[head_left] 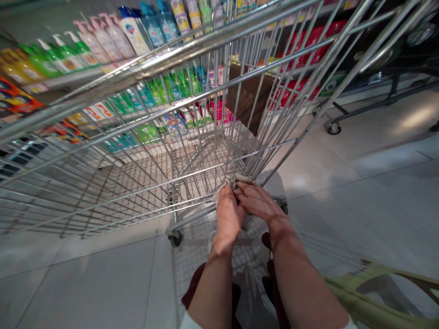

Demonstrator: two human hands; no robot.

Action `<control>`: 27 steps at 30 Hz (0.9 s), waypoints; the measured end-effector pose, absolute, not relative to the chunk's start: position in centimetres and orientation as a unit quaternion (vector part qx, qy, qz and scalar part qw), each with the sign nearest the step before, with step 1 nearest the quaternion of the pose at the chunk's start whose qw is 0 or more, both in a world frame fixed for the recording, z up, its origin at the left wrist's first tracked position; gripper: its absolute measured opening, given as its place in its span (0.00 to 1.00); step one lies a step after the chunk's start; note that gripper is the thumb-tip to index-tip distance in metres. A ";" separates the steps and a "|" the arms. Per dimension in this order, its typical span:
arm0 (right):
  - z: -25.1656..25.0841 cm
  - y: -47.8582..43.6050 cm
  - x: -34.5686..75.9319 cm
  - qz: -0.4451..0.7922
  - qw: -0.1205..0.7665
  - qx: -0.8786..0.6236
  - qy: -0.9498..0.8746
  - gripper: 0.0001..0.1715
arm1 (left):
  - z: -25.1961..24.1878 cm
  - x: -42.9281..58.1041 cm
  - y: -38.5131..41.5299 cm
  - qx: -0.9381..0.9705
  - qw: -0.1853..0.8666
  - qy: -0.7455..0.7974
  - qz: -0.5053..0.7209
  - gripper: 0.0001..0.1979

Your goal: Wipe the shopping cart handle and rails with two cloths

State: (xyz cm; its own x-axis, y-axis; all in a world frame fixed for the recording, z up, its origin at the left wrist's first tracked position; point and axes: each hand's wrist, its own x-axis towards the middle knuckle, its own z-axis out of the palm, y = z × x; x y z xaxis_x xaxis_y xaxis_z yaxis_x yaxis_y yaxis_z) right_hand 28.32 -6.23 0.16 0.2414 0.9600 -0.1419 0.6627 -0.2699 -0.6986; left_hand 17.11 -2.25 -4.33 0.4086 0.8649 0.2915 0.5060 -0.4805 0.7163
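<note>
Arms stretched downward, the left hand and the right hand meet knuckles-up, seemingly pinching a pale cloth at the low edge of the cart; fingertips are hidden.

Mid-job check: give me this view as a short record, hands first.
Left hand: on a pale cloth at the lower wires of the shopping cart; grip partly hidden
Right hand: beside the left, on the same cloth
Cart: metal, on caster wheels
Shelf: beyond cart, holds pump bottles
Floor: pale tiles
</note>
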 end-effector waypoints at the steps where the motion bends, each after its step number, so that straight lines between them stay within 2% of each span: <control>1: 0.5 -6.3 28.4 0.269 0.272 -0.746 -0.545 0.25 | -3.9 17.2 -2.4 0.790 0.262 0.438 0.340 0.21; 3: 1.2 -6.4 28.7 0.229 0.322 -0.743 -0.539 0.21 | -2.8 17.5 -2.9 0.778 0.245 0.440 0.375 0.18; 6: 2.0 -6.7 29.1 0.183 0.451 -0.681 -0.547 0.19 | -1.3 17.9 -3.9 0.751 0.212 0.418 0.465 0.18; 8: 1.9 -6.8 29.1 0.173 0.512 -0.633 -0.554 0.23 | -0.9 18.1 -4.2 0.740 0.169 0.404 0.511 0.18; 10: 1.6 -6.7 28.8 0.181 0.532 -0.613 -0.555 0.28 | -0.9 18.2 -4.1 0.738 0.132 0.396 0.531 0.17; 18: 0.6 -6.1 28.5 0.279 0.461 -0.622 -0.567 0.35 | -2.0 17.4 -2.6 0.786 0.134 0.425 0.428 0.20; 22: 0.1 -5.9 28.1 0.338 0.390 -0.641 -0.569 0.31 | -2.3 16.6 -2.5 0.800 0.170 0.466 0.336 0.22; 27: -0.7 -5.7 27.4 0.329 0.317 -0.653 -0.604 0.30 | -2.4 15.8 -2.6 0.808 0.214 0.488 0.250 0.20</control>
